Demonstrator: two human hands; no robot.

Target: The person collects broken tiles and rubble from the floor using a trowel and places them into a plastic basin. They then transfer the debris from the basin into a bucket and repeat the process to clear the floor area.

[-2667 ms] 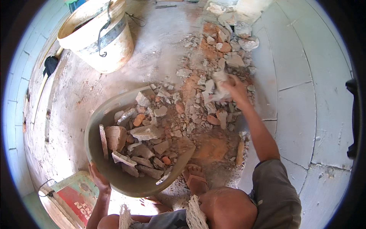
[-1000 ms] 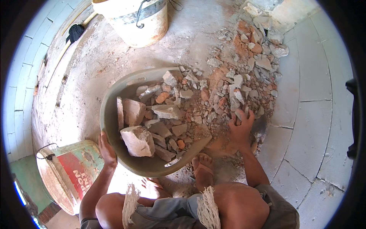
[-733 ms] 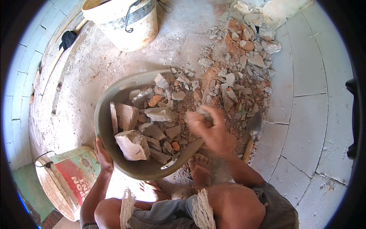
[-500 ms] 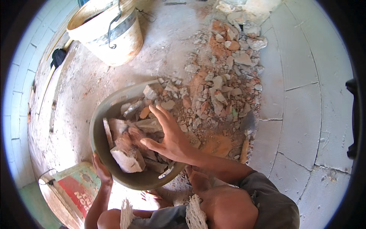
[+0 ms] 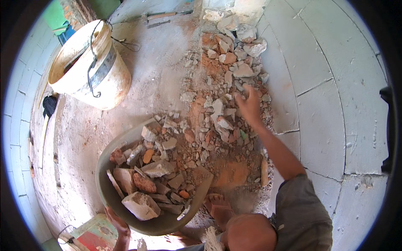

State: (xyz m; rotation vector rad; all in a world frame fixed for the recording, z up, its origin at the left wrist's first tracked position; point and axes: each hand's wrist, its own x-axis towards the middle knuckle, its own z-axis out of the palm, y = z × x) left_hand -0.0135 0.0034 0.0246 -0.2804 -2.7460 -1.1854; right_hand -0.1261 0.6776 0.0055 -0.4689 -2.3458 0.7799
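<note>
An olive-grey plastic tub (image 5: 104, 196) stands before me, holding pieces of broken masonry, among them a pale chunk (image 5: 140, 206) and a reddish one (image 5: 143, 183). Its side facing the rubble shows no raised rim, and rubble lies right up against it. My left hand (image 5: 118, 222) holds the tub's near left edge, fingers along the outer wall. Stretched out over the rubble heap (image 5: 222, 111), my right hand (image 5: 248, 106) has its thumb and fingers apart. I see nothing held in it, though its fingertips are slightly blurred against the stones.
A stained white bucket (image 5: 115, 81) with a dark wire handle stands at the far left. Beside the left wall lies a wooden-handled tool (image 5: 44, 136). Grey blocks (image 5: 322, 125) line the right side. A red and green container (image 5: 94, 236) sits near my left arm. Hand tools (image 5: 161, 19) lie far back.
My right hand has moved from above the tub, away and to the right, over the rubble. A blurred reddish chunk now rests still in the tub. My left hand stays at the rim.
</note>
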